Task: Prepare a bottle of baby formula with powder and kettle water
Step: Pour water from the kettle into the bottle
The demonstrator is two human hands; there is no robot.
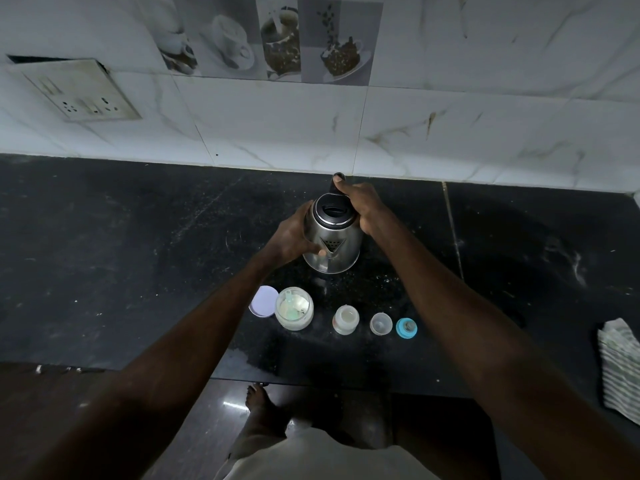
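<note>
A steel kettle (334,242) with a black lid stands on the black counter (138,254), spout facing me. My right hand (362,204) grips its black handle at the back, thumb on top. My left hand (294,237) cups the kettle's left side, fingers curled round the body near the spout. In front stand an open jar of powder (294,308) with a scoop inside, its lilac lid (264,302) beside it, an open baby bottle (345,319), a clear cap (381,323) and a blue teat ring (406,328).
A striped folded cloth (620,362) lies at the counter's right edge. White tiled wall with a socket plate (83,91) rises behind. My bare foot (258,400) shows on the floor below the counter's front edge.
</note>
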